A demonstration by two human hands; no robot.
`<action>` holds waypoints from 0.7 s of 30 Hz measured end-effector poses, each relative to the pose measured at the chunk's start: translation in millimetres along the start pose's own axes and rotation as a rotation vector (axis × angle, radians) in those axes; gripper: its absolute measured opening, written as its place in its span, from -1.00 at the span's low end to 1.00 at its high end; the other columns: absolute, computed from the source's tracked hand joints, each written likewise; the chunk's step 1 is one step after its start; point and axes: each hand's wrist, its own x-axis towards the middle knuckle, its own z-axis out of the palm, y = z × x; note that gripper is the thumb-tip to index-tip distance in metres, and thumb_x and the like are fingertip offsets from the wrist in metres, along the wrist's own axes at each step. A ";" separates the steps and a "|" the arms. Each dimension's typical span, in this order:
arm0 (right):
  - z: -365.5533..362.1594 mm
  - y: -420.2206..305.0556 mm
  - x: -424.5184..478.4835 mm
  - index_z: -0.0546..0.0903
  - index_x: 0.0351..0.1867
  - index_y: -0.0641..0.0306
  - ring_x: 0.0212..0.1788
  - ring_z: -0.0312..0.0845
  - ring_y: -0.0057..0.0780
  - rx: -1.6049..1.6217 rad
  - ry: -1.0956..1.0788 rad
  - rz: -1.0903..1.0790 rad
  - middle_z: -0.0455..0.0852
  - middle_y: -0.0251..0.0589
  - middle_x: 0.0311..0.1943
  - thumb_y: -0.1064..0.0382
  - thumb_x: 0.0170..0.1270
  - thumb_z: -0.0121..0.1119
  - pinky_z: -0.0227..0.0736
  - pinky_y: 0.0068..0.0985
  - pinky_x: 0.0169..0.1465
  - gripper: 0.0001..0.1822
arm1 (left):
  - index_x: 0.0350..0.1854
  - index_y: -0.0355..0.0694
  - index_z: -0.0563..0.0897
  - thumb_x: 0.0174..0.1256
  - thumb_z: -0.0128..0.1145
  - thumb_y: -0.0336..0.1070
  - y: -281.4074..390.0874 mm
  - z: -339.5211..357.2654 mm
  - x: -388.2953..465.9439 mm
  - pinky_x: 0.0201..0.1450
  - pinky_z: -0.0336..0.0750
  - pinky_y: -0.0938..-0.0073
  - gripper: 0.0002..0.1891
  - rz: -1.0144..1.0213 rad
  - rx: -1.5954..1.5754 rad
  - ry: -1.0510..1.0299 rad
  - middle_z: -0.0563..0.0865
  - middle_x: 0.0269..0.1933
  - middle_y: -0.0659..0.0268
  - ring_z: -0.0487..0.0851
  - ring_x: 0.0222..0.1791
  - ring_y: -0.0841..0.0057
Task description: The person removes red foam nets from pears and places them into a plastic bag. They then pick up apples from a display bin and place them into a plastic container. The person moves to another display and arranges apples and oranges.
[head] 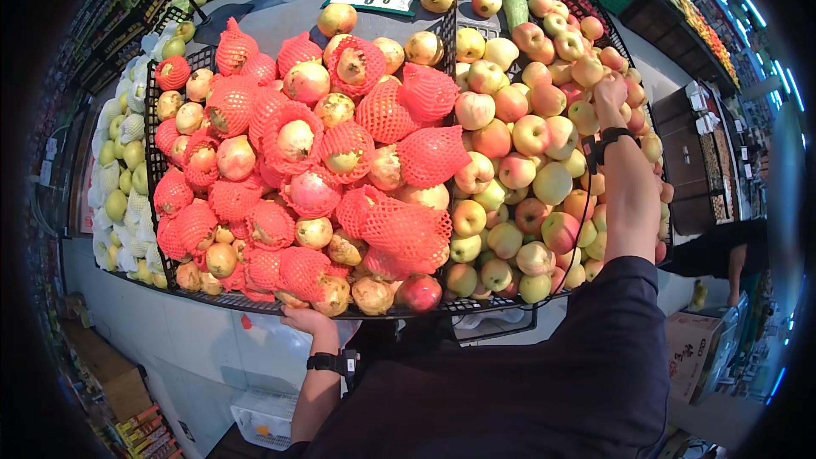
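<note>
My right hand (610, 90) reaches to the far right part of the pile of red-and-yellow apples (532, 134). Its curled fingers touch the apples there, but whether one is gripped is hidden. At the front rim of the black plastic crate (395, 315) is my left hand (307, 320), below the pomegranates, its fingers partly hidden by the rim. Clear plastic (261, 330) shows beside it; I cannot tell if the hand holds it. Pomegranates (236, 157), many in red foam net sleeves (414, 223), fill the left side of the display.
A mesh crate wall (449, 44) divides pomegranates from apples. Behind stand a price sign (371, 1) and a green gourd-like vegetable (512, 3). Green fruit in white foam nets (124, 172) lies at left. A white basket (264, 417) is low at left; another person's arm (737, 268) shows at right.
</note>
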 end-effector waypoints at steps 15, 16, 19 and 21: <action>-31.7 -159.9 -156.2 0.46 0.49 0.09 0.41 0.48 -0.03 -0.429 -0.803 -0.758 0.57 -0.06 0.33 -0.64 0.09 0.29 0.02 0.41 0.46 0.09 | 0.37 -0.49 0.27 0.63 -0.11 0.03 -2.1 -2.4 2.6 0.18 0.67 0.08 -0.39 -0.037 -0.044 -0.051 0.50 0.27 -0.19 0.65 0.17 0.02; -36.7 -168.8 -147.3 0.48 0.48 0.06 0.39 0.50 -0.03 -0.443 -0.871 -0.715 0.58 -0.08 0.29 -0.64 0.06 0.31 0.07 0.39 0.44 0.09 | 0.38 -0.49 0.27 0.62 -0.10 0.03 -0.7 -2.5 3.2 0.18 0.67 0.07 -0.38 -0.026 -0.049 -0.055 0.50 0.27 -0.19 0.65 0.17 0.02; -30.3 -164.0 -119.5 0.74 0.10 0.10 0.18 0.66 -0.18 -0.377 -0.881 -0.804 0.72 -0.12 0.02 -0.44 -0.05 0.51 0.49 0.04 0.15 -0.19 | 0.38 -0.49 0.27 0.62 -0.11 0.03 -8.9 -3.8 11.8 0.20 0.66 0.08 -0.38 -0.031 -0.063 -0.048 0.48 0.28 -0.21 0.64 0.18 0.01; -20.7 -141.9 -83.1 0.75 -0.03 0.19 -0.01 0.74 -0.16 -0.150 -0.967 -0.580 0.77 -0.06 -0.02 -0.27 0.03 0.54 0.60 -0.19 -0.01 -0.36 | 0.38 -0.51 0.28 0.63 -0.11 0.03 -2.5 0.8 5.4 0.21 0.64 0.08 -0.38 -0.032 -0.063 -0.039 0.48 0.29 -0.22 0.64 0.19 0.01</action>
